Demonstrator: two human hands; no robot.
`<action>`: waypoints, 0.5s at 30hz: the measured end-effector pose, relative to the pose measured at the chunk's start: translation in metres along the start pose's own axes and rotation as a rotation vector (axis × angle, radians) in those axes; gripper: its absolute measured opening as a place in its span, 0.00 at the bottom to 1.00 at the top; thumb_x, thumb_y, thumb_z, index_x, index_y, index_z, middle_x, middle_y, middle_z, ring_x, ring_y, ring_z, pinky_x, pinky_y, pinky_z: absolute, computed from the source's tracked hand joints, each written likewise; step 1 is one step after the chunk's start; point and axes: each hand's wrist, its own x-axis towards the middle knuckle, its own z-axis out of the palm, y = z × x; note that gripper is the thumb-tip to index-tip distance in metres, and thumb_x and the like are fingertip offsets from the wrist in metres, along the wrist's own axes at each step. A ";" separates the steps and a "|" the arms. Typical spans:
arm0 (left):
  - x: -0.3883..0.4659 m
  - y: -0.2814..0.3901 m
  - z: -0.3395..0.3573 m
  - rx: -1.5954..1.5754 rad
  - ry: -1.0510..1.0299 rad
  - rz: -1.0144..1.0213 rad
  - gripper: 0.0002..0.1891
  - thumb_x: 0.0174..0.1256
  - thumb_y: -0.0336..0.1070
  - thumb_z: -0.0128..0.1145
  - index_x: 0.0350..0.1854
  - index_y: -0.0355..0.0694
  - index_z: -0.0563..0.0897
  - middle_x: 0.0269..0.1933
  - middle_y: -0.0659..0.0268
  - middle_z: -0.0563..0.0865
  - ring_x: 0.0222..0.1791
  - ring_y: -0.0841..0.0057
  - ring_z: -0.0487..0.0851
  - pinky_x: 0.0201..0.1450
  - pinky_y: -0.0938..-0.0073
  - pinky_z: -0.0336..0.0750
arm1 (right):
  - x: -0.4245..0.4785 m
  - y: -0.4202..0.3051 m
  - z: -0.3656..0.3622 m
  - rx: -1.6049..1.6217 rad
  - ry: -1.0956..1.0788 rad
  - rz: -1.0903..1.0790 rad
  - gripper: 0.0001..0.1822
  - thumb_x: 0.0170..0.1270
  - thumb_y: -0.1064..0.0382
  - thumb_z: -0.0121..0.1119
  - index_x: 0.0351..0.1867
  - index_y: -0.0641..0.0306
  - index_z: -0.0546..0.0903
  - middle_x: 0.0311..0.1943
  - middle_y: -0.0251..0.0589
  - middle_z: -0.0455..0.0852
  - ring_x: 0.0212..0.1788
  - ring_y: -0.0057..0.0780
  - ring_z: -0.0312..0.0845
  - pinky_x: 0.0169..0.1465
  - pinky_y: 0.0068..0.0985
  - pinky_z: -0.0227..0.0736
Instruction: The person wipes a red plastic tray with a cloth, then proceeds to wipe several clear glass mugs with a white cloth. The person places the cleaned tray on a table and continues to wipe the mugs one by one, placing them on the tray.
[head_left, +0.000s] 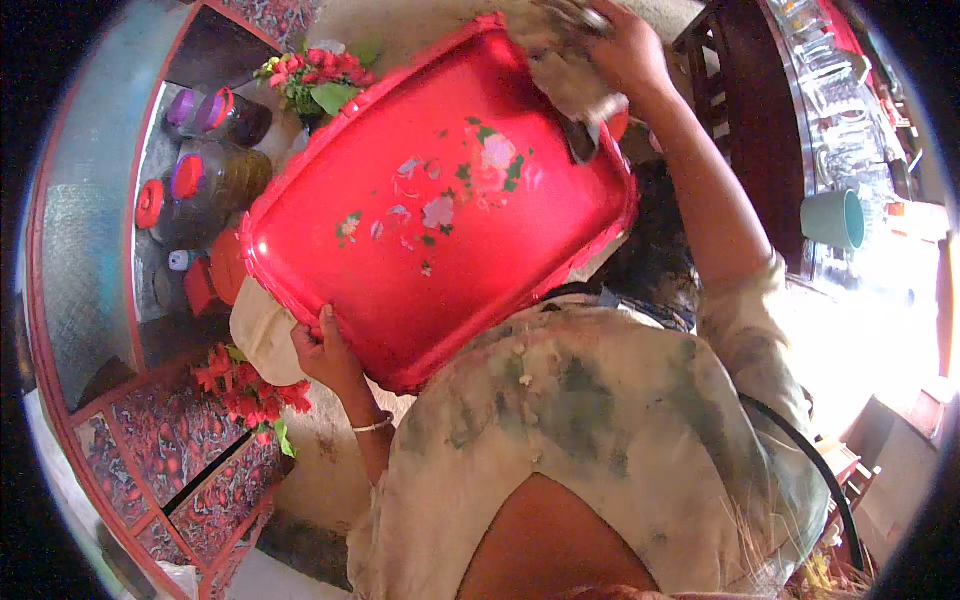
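A red plastic tray (510, 247) with a flower print and a scalloped rim lies tilted before my chest. My left hand (330, 352), a pale bangle at its wrist, grips the tray's lower left rim with the thumb on the inner side. Over the tray's upper right corner, my right hand (626, 56) holds a crumpled grey-brown cloth (574, 86), blurred. Part of the cloth hangs onto the tray's inner surface and hides that corner. Beneath the left end of the tray, a cream-coloured object (264, 330) shows only in part.
At left, a cabinet (157, 315) with patterned panels holds several lidded jars (225, 180). Red artificial flowers (251, 390) stand beside it, with another bunch (319, 71) behind the tray. To the right, a dark wooden table (765, 127) carries many glasses (832, 97) and a green cup (834, 219).
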 end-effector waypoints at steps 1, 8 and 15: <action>-0.001 -0.001 0.000 0.017 0.016 0.000 0.11 0.60 0.34 0.64 0.31 0.33 0.77 0.27 0.71 0.75 0.27 0.83 0.69 0.31 0.79 0.68 | 0.012 -0.003 0.009 -0.077 -0.085 -0.022 0.29 0.53 0.44 0.64 0.53 0.57 0.80 0.44 0.52 0.84 0.47 0.52 0.81 0.51 0.39 0.75; -0.012 0.002 0.001 -0.042 0.043 -0.095 0.10 0.62 0.34 0.63 0.32 0.33 0.78 0.26 0.72 0.75 0.27 0.84 0.68 0.31 0.81 0.67 | -0.034 0.023 0.050 -0.007 -0.278 0.054 0.34 0.51 0.38 0.63 0.53 0.61 0.76 0.44 0.57 0.83 0.47 0.53 0.80 0.51 0.42 0.75; -0.020 -0.019 0.001 -0.075 0.038 -0.191 0.09 0.62 0.34 0.62 0.34 0.34 0.77 0.28 0.74 0.74 0.28 0.86 0.67 0.31 0.82 0.66 | -0.147 0.052 0.016 -0.009 -0.153 0.159 0.29 0.57 0.44 0.62 0.50 0.65 0.75 0.46 0.60 0.79 0.49 0.59 0.76 0.51 0.44 0.72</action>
